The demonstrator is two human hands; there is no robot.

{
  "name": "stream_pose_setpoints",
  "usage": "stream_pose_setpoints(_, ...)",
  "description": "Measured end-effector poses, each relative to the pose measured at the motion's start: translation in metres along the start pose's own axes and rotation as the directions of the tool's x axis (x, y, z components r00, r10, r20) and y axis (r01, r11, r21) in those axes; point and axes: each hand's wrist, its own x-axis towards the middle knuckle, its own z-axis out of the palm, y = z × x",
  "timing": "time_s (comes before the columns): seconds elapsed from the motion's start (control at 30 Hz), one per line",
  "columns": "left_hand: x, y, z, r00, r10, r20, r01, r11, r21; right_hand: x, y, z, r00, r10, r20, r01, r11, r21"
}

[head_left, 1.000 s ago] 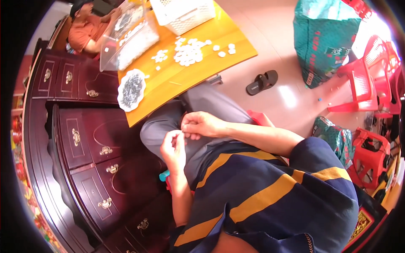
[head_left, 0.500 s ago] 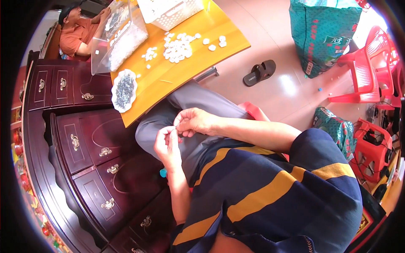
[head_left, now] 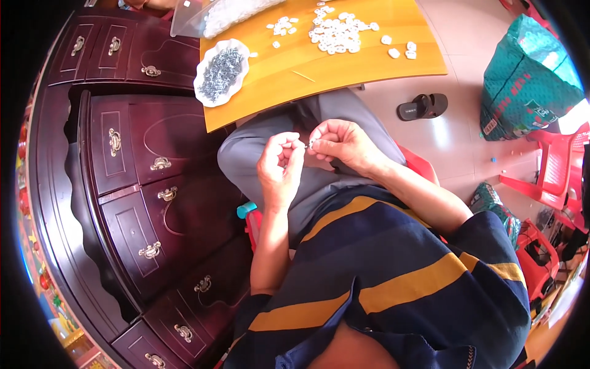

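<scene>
Above my lap, my left hand (head_left: 281, 165) and my right hand (head_left: 344, 145) face each other with a small gap between their fingertips. The thumb and fingers of my right hand pinch a tiny white piece (head_left: 311, 144). My left hand is closed in a pinch too, and what its tips hold is too small to name. On the wooden table (head_left: 270, 92) in front lies a pile of small white plastic pieces (head_left: 337, 34). Near its left edge, a scalloped white dish (head_left: 202, 69) holds many thin grey metal pins or screws (head_left: 222, 74).
A thin stick (head_left: 303, 76) lies on the table near my knees. Dark wooden drawers (head_left: 147, 135) stand close on my left. To the right are a sandal (head_left: 423, 107), a large green bag (head_left: 522, 80) and red plastic chairs (head_left: 550, 166). Another person's arm (head_left: 150, 5) shows at the far left.
My fingertips were together half a second ago; now they are slightly apart. The view has shifted, so the table sits higher and further right in it.
</scene>
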Motion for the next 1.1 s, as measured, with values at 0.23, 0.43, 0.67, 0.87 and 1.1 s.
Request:
stream_pose_setpoints(0.23,0.007,-0.01,-0.001,0.996,0.035,0.088,-0.033,0.999,-0.02,0.005,0.004,-0.003,1.0,0.006,-0.023,-0.008,0.998,-0.061)
stream_pose_setpoints(0.43,0.012,-0.007,0.001,0.989,0.038,0.14,-0.04,0.999,0.011,0.003,0.003,-0.004,0.997,-0.01,-0.07,-0.002,0.987,-0.159)
stream_pose_setpoints(0.67,0.015,0.001,0.009,0.997,0.019,0.079,-0.018,1.0,-0.024,-0.001,-0.004,0.002,0.997,-0.034,-0.07,0.027,0.995,-0.098)
stream_pose_setpoints(0.87,0.014,0.001,0.012,0.994,0.093,0.061,-0.094,0.995,0.017,-0.001,-0.004,0.002,0.997,-0.037,-0.067,0.032,0.996,-0.078)
stream_pose_setpoints(1.1,0.016,0.001,0.011,0.985,0.082,0.15,-0.093,0.993,0.07,-0.002,-0.006,-0.002,0.994,-0.035,-0.099,0.015,0.98,-0.197)
